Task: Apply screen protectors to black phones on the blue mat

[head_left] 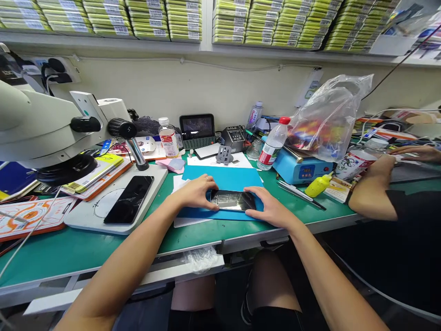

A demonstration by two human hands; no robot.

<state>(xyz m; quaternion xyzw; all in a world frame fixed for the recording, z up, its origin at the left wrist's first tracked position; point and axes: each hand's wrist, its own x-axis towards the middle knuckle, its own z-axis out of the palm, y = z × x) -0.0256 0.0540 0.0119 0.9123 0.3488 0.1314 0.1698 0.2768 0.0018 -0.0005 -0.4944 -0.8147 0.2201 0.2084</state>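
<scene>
Phone in hand: one dark phone (231, 200), lying sideways over the blue mat (223, 177) at the middle of the green surface (198, 236), glossy side up and mirroring bright streaks; whether it rests on the mat or is lifted slightly, I cannot tell.
Left hand: the left hand (199, 193) grasps the phone's left end, thumb at the near edge, fingers at the far one.
Right hand: the right hand (270, 206) grasps the right end in much the same way.
Step at the mat: seemingly holding the phone level by its two ends, with no tool in either hand.
Grip needs: a move from this hold would call for even, light pressure at both ends, keeping the glass untwisted.
Phones: two on the near part of the surface, counting the black phone (128, 200) on the white base (77, 216) of the microscope (37, 122).
Drink bottles: at least three, one red-capped bottle (272, 149), one white-capped bottle (168, 140), one rear bottle (254, 115).
Singles: one yellow squeeze bottle (317, 185), one blue machine (299, 166), one clear bag (334, 122).
Neighbour: one co-worker's arm (374, 188), at the right.
</scene>
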